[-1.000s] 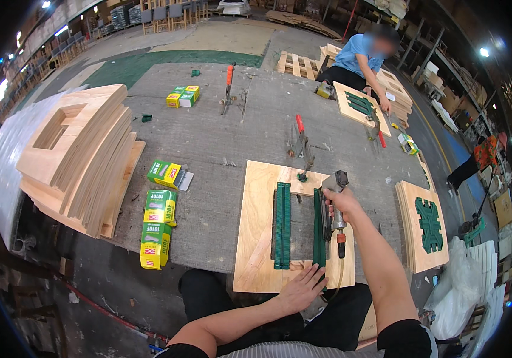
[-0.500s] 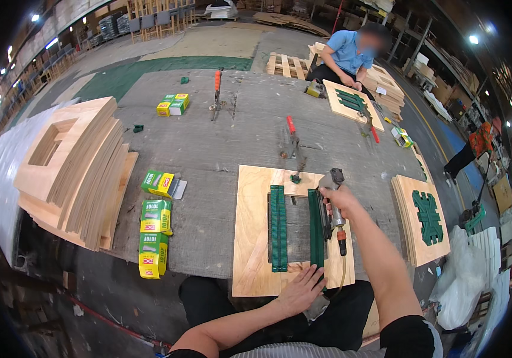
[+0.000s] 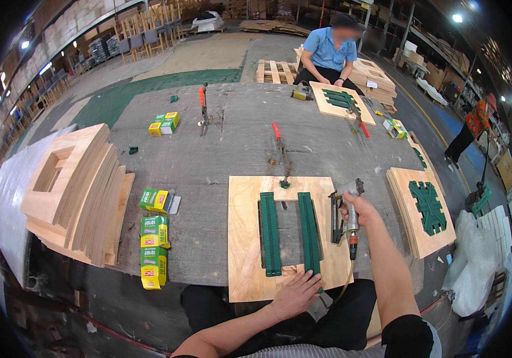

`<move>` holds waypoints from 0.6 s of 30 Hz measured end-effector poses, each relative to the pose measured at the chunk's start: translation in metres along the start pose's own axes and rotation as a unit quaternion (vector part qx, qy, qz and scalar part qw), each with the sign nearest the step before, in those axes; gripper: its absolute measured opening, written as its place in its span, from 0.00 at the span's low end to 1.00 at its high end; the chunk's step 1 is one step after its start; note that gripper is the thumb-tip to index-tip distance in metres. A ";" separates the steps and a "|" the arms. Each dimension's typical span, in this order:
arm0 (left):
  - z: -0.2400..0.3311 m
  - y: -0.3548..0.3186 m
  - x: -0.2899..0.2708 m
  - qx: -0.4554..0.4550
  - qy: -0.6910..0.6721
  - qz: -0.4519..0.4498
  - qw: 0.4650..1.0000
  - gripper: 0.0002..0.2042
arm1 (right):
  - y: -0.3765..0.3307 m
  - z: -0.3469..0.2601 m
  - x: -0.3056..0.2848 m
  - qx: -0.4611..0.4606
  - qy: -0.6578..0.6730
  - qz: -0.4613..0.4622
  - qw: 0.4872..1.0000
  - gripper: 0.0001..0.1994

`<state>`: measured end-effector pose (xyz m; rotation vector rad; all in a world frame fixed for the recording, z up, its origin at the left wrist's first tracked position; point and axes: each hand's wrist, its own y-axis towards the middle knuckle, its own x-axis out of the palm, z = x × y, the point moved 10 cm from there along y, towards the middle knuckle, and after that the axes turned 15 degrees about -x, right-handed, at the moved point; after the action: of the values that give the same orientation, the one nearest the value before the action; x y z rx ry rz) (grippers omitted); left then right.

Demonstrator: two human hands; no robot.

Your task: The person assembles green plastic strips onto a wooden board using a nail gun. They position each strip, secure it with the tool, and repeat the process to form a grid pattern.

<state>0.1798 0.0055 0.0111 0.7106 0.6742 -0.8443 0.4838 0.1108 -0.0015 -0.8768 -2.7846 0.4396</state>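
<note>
A pale plywood frame with a rectangular opening lies on the table before me. Two green webbing straps, the left one and the right one, run lengthwise across the opening. My left hand rests with its fingers stretched out on the near end of the right strap. A pneumatic stapler is gripped in my right hand, beside the right strap and over the frame's right edge; its hose trails toward me. A toggle clamp with a red handle stands at the frame's far edge.
Plywood frames are stacked at the left, near green-and-yellow staple boxes. At the right lies a panel with woven green webbing. Across the table a co-worker sits at another webbed panel. Another clamp stands further back.
My right hand has moved the stapler right, off the right strap. My left hand stays on the strap's near end. The whole view has shifted slightly.
</note>
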 end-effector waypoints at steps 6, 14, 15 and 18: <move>0.018 -0.014 0.009 0.006 -0.002 -0.040 0.999 0.19 | 0.022 0.025 -0.083 0.018 0.038 0.035 0.998 0.20; 0.069 -0.041 0.013 0.027 0.003 -0.026 0.999 0.18 | -0.002 -0.003 -0.177 -0.065 -0.284 0.218 0.931 0.27; 0.068 -0.043 0.014 0.007 0.027 -0.040 0.999 0.18 | -0.013 -0.010 -0.158 -0.130 -0.374 0.209 0.894 0.25; 0.074 -0.045 0.003 -0.004 0.028 -0.016 0.999 0.18 | -0.067 -0.031 -0.100 -0.240 -0.448 0.148 0.848 0.19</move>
<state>0.1613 -0.0741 0.0389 0.7193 0.7408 -0.8533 0.5379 0.0071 0.0413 -1.5525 -3.7225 0.2126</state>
